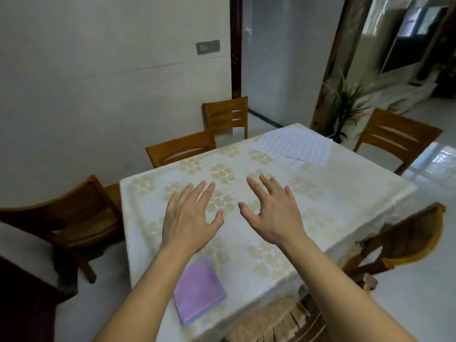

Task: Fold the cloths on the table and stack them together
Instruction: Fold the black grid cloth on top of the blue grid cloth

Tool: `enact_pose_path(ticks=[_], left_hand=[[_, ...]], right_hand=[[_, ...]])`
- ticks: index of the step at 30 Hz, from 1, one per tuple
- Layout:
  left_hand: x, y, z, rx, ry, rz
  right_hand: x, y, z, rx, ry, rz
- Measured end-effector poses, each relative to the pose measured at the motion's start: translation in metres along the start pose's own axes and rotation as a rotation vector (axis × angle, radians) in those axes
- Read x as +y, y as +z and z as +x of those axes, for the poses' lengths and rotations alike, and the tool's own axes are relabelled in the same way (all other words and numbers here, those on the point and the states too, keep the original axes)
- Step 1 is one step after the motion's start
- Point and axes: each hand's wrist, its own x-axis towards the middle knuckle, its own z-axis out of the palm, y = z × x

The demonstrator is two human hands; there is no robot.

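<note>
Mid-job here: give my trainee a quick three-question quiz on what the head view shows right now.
1. True or false: the purple cloth near the table's close edge is already folded.
2. Which cloth still lies spread out? A) the checked cloth at the far end B) the purple one C) neither
3. Fill in: the left hand and right hand both hover with fingers ____, holding nothing.

Key: 1 true; 2 A; 3 spread open.
</note>
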Motion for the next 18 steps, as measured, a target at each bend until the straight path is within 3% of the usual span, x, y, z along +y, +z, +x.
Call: enact_pose_path(ticks=[7,18], left_hand=[[0.027,0.013,-0.001,-0.066,0.207,-0.073],[0.172,0.025,-0.032,-0.137,0.667,-0.28]], right_hand=[[0.033,-0.018,-0.056,0.028,0.238,-0.095],[0.1,-0.07,-0.195,0.226,0.672,-0.225]])
